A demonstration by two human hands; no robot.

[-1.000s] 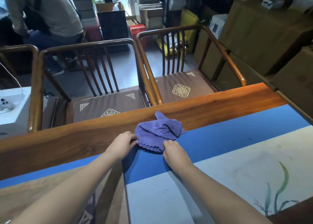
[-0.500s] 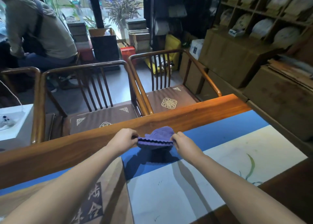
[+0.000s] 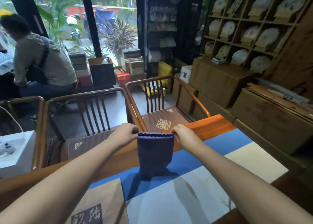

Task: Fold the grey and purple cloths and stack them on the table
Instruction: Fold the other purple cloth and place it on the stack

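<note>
Head view. One purple cloth (image 3: 155,153) is recorded: soft napped fabric with a scalloped top edge, held up above the desk (image 3: 211,124) and hanging as a tall rectangle, its lower end reaching down close to the blue band of the mat; whether it touches there cannot be told. Two bare hands are entered: the left hand (image 3: 124,133) is closed in a pinch on the cloth's upper left corner, and the right hand (image 3: 182,133) is closed in a pinch on the upper right corner, so that the top edge is stretched level between them. One desk of polished reddish-brown wood with a rounded far edge is listed. One flat mat (image 3: 191,196) is laid on it, with a blue band along the far side and a pale field nearer the camera. One brown panel (image 3: 108,195) bearing dark printed characters lies at the mat's left. Two wooden armchairs (image 3: 94,103) with spindle backs and curved rails are counted behind the desk, each fitted with a brown cushion patterned in cream. One seated person (image 3: 42,63) in a grey top is noted at far left. One gridded wooden shelf (image 3: 250,24) of round paper-wrapped cakes stands at upper right, above several cardboard boxes (image 3: 220,81).
</note>
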